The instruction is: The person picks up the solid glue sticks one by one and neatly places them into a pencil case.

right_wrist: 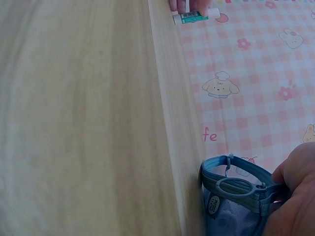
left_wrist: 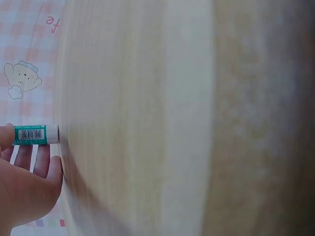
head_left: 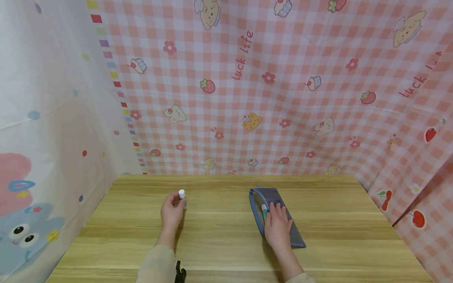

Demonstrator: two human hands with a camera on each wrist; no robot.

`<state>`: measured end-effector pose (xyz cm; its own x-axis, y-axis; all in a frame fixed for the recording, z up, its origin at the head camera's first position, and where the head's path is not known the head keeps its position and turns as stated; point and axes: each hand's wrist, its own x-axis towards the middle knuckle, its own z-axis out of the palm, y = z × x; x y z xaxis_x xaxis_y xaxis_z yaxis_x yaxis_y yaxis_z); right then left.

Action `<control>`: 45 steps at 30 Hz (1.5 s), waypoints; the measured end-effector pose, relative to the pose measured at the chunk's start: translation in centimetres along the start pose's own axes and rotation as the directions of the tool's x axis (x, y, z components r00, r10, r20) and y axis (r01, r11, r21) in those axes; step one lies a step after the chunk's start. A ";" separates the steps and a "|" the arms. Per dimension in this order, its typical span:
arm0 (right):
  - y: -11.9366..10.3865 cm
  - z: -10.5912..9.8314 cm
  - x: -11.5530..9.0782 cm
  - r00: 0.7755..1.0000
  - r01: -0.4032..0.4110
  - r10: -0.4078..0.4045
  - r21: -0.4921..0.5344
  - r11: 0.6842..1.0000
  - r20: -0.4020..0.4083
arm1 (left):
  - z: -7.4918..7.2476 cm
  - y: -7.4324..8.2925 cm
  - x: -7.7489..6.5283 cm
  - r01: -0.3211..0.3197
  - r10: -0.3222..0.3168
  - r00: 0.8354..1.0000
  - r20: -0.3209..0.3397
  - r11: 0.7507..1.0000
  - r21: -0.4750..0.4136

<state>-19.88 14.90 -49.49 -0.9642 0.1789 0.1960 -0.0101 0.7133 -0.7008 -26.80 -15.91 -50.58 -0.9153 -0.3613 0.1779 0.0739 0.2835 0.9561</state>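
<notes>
In the head view, my left hand [head_left: 171, 214] holds a small glue stick [head_left: 182, 194] upright between thumb and fingers, at the left of the table. Its green label with a barcode and its white end [left_wrist: 52, 133] show in the left wrist view, the end close to or touching the tabletop. My right hand [head_left: 277, 228] lies over a blue zip pouch [head_left: 297, 237] and grips its upper side near the opening. The pouch's mouth gapes, and a green stick with a white end [head_left: 264, 210] shows inside. A zipper pull [right_wrist: 236, 187] hangs at the pouch's end.
The wooden table [head_left: 219, 243] reaches back to a pink checked cloth [head_left: 226, 137]. A white printed cloth [head_left: 53, 129] hangs at the left. A black object [head_left: 180, 272] sits beside the left sleeve.
</notes>
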 end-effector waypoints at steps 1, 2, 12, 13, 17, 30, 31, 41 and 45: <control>0.0 0.0 0.0 1.000 0.000 0.000 0.000 1.000 0.000 | 0.0 0.0 0.0 0.001 -0.001 1.000 0.002 1.000 0.000; 0.0 0.0 0.0 1.000 0.000 0.000 -0.001 1.000 0.000 | 0.0 0.0 0.0 0.001 -0.001 1.000 0.003 1.000 0.002; -0.1 0.0 0.0 1.000 0.002 -0.002 0.000 1.000 -0.005 | 0.5 0.4 -0.3 -0.023 0.023 1.000 0.014 1.000 0.016; -0.1 0.1 0.0 1.000 0.003 -0.003 0.002 1.000 -0.006 | 0.6 0.4 -0.3 -0.025 0.025 1.000 0.016 0.999 0.022; -0.1 0.1 -0.1 1.000 0.010 -0.010 0.003 1.000 -0.011 | 0.8 0.6 -0.3 -0.027 0.026 0.999 0.023 0.999 0.039; 0.0 0.1 -0.1 1.000 0.011 -0.011 0.000 1.000 -0.009 | 2.4 1.5 -1.3 0.087 -0.075 0.990 0.117 0.991 -0.100; 0.0 0.1 -0.1 1.000 0.011 -0.011 0.001 1.000 -0.009 | 2.7 1.6 -1.4 0.087 -0.074 0.989 0.125 0.991 -0.103; -0.1 0.1 -0.1 1.000 0.007 -0.007 0.005 1.000 -0.004 | 4.8 2.5 -3.0 0.102 -0.075 0.977 0.201 0.987 -0.128; -0.1 0.0 -0.1 1.000 0.004 -0.004 -0.001 1.000 -0.002 | 5.7 3.0 -3.6 0.116 -0.082 0.970 0.227 0.983 -0.141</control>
<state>-19.81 14.77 -49.45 -0.9635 0.1773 0.2005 -0.0141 0.7145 -0.6995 -25.57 -8.71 -49.71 -0.9843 -0.1718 0.0412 0.0221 0.1117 0.9935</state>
